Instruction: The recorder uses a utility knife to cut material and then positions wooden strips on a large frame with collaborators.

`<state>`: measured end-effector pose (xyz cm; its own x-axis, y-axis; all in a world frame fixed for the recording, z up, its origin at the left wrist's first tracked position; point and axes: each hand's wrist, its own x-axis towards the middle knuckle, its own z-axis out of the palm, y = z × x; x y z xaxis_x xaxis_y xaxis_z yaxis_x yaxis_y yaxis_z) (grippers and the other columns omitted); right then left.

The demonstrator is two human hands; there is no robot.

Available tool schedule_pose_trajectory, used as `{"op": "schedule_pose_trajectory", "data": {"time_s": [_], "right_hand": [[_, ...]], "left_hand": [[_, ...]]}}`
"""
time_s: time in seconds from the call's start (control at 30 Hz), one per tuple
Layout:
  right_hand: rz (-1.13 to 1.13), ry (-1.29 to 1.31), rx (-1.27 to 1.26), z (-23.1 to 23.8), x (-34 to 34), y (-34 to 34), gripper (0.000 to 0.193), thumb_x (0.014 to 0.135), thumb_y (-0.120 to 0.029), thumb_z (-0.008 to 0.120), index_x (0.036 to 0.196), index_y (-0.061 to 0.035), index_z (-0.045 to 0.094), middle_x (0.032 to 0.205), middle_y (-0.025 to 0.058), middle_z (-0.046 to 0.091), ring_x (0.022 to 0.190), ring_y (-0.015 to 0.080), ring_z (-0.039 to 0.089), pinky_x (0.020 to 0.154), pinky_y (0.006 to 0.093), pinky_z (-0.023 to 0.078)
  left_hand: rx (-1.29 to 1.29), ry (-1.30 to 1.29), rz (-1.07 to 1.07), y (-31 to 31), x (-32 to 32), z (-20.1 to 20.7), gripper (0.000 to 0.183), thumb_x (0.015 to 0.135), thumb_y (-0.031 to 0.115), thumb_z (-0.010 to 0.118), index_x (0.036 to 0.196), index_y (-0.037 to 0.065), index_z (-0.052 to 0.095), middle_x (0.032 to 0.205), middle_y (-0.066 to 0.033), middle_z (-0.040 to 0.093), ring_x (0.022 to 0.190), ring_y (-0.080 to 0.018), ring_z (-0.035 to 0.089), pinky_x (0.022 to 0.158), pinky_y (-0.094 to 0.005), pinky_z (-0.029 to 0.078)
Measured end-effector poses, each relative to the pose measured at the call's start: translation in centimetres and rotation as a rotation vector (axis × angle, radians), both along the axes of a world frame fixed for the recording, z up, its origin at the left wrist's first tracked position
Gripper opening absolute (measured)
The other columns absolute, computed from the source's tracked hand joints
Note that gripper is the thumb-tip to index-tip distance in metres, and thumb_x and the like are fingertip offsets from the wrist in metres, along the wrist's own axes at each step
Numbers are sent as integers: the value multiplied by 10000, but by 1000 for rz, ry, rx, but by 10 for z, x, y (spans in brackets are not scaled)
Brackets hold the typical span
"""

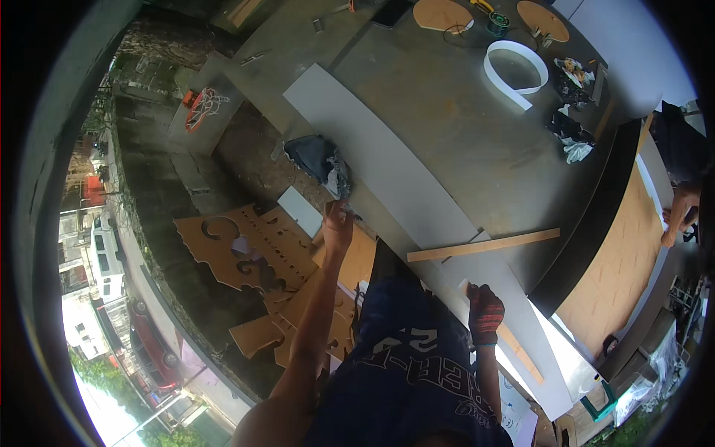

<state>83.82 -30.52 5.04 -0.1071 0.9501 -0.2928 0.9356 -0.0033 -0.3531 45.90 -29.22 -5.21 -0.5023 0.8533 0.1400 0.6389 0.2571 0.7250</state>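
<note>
My bare left hand (337, 223) is raised at the table's left edge with its fingers curled together. Its fingertips meet the lower end of a crumpled dark plastic bag (316, 160); what they pinch is too small to tell. My right hand (485, 313), in a red and black glove, is closed around a thin wooden strip (521, 354). That strip lies slantwise along a long grey board (387, 164), which runs from the far left toward my right side. Another wooden strip (484, 244) rests across the board, ahead of my right hand.
A white coiled band (547, 71), round wooden pieces (443, 15) and a green spool (497, 24) lie on the grey table (477, 164). Cut-out brown panels (246, 246) are stacked below on the left. At right, another person's hand (674, 216) is by a black-edged wooden panel (607, 276).
</note>
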Motion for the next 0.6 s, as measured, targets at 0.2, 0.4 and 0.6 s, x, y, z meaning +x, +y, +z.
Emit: {"op": "schedule_pose_trajectory", "data": {"time_s": [0.2,0.4,0.6], "right_hand": [[187,-92,200,61,-67,88,116,876,-145,576,785,-78,604,675,86,523,567,234,545,481,357,401],[15,-71,91,38,-171,209,357,960,-321,479,701,-75,488,621,139,540,567,333,555,521,423,415],[121,-299,137,-77,-171,273,403,960,-439,416,752,-107,512,669,119,584,598,354,586,553,469,450]], "left_hand": [[6,107,93,130,-134,44,251,788,20,609,1039,23,607,977,-151,582,834,-301,594,684,-377,492],[98,306,163,253,-286,18,289,758,-22,562,1033,44,624,987,-150,629,872,-309,633,751,-390,507],[-93,517,195,349,-433,-18,458,750,0,492,1205,28,534,1240,-193,534,1077,-388,552,892,-443,473]]}}
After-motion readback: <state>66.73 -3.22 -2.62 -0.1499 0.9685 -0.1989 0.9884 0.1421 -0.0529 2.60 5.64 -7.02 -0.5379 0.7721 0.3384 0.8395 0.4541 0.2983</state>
